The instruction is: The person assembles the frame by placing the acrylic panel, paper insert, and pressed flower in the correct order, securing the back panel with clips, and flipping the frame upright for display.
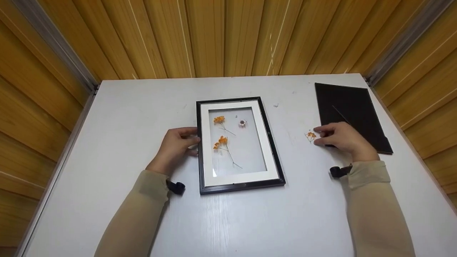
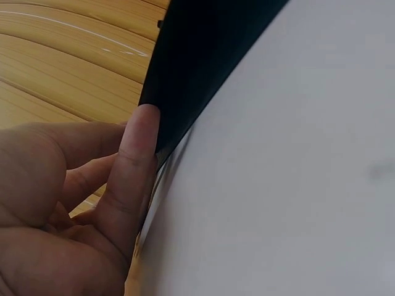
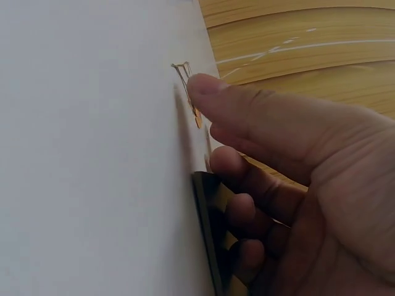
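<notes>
Head view high, forward and down; wrist views close at the fingers (image 2: 137, 148); white tabletop (image 1: 310, 217) in all.

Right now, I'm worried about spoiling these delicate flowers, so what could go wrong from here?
The orange sprig at the fingertips of the right hand has thin stems that might snap if squeezed.

If the left hand, at the edge of the frame, jogs it, the orange flowers and pale flower lying within could shift, unless fixed, which I cannot tell.

Soft light washes the table (image 1: 303, 214); wrist views run dimmer, a blurry shadow (image 3: 184, 126) falls, and boards (image 3: 296, 28) bow!
</notes>
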